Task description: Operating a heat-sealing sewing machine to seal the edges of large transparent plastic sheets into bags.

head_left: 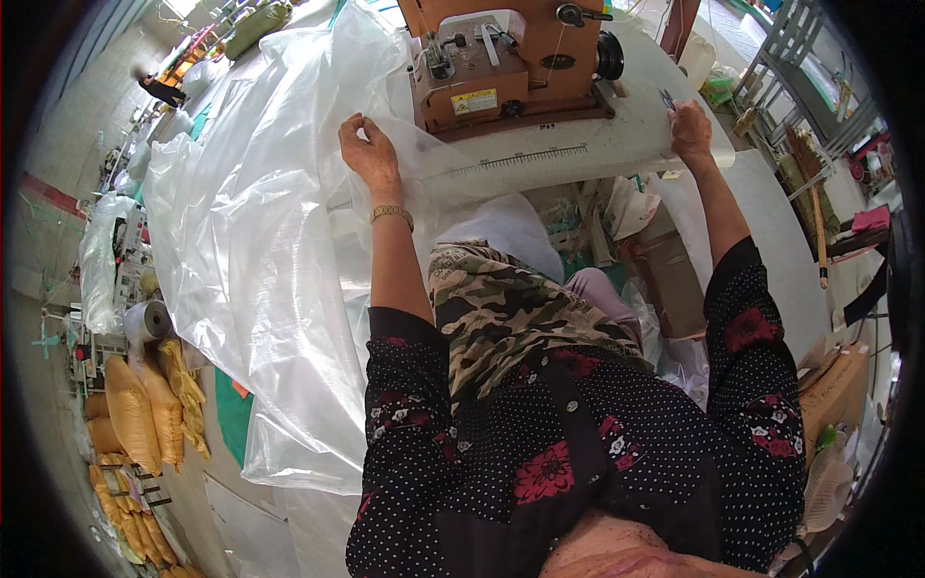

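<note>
My left hand (pixel 372 156) is over a large translucent plastic sheet (pixel 279 212), its fingers curled into a pinch. Whatever lies between those fingertips is too small to make out. The sheet hangs in folds down the left side of the table and runs under a brown sewing machine's (pixel 501 77) left end. In my right hand (pixel 692 133), small metal thread snips (pixel 667 99) poke out past the closed fingers. That hand is above the pale tabletop (pixel 636 120), to the right of the machine and its black handwheel (pixel 610 56).
A ruler scale (pixel 520 157) marks the table's near edge. Camouflage cloth (pixel 520 299) covers my lap. Full yellow sacks (pixel 132 414) and a roll (pixel 149 320) are at left; a person (pixel 162 91) is far off. A cardboard box (pixel 836 385) and metal rack (pixel 800 72) are at right.
</note>
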A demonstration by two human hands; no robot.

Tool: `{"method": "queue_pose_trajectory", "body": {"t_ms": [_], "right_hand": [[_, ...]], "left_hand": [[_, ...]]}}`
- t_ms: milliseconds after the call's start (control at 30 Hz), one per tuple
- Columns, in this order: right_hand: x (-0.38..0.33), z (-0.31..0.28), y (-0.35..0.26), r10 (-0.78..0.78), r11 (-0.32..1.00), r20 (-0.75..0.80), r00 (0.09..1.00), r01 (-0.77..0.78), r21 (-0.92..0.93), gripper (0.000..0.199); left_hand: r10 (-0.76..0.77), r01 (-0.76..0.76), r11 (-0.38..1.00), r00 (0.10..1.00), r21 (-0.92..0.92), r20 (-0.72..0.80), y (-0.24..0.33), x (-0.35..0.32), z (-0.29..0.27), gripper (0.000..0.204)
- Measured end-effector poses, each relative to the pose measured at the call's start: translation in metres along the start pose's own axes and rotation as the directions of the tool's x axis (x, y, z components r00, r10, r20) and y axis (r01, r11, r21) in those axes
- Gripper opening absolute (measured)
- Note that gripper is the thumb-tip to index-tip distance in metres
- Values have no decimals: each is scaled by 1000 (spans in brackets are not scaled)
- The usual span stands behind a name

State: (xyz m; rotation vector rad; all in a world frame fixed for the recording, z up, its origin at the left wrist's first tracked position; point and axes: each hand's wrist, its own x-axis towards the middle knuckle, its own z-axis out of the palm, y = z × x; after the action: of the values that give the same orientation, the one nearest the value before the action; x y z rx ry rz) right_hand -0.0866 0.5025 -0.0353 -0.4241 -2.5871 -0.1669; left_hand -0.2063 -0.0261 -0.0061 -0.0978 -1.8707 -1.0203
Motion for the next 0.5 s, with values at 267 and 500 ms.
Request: {"method": "queue_pose_trajectory", "body": {"t_ms": [267, 500], "right_hand": [[-46, -8, 16, -149, 976, -236, 960, 182, 122, 17], [-103, -126, -146, -150, 564, 192, 970, -75, 822, 37]], "left_hand": [[-101, 88, 944, 994, -319, -27, 12, -3, -12, 7], [-66, 23, 930, 992, -366, -104, 6, -1, -28, 5]]}}
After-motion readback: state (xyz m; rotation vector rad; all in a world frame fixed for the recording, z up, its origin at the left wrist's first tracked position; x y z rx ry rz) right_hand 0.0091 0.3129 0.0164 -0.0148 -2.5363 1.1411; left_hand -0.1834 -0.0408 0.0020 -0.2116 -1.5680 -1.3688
